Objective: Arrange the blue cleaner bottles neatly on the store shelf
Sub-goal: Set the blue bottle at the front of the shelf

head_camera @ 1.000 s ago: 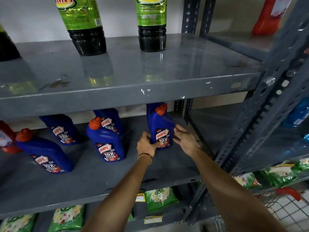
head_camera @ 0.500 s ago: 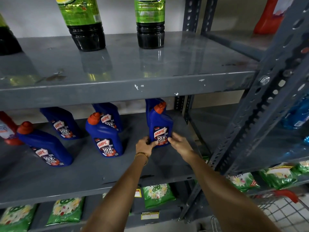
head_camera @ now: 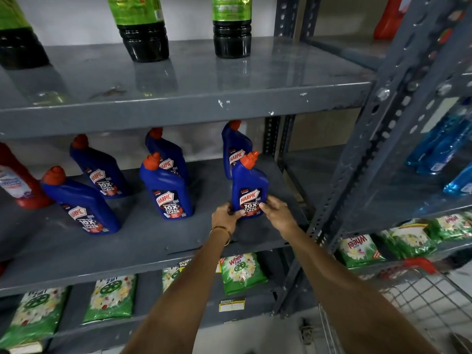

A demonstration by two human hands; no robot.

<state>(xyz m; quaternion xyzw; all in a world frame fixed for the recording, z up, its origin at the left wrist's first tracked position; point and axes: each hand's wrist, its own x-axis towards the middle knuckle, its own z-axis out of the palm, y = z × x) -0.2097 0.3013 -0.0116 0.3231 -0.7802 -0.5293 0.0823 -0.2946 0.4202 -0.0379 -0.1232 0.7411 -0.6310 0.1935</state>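
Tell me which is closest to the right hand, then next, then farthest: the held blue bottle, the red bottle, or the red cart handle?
From the right hand:
1. Held blue bottle, touching its fingers.
2. Red cart handle, lower right.
3. Red bottle, far left of the shelf.

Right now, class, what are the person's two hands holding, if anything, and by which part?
Both hands hold the front right blue Harpic bottle by its lower body: left hand at its left bottom edge, right hand at its right. It stands upright on the shelf.
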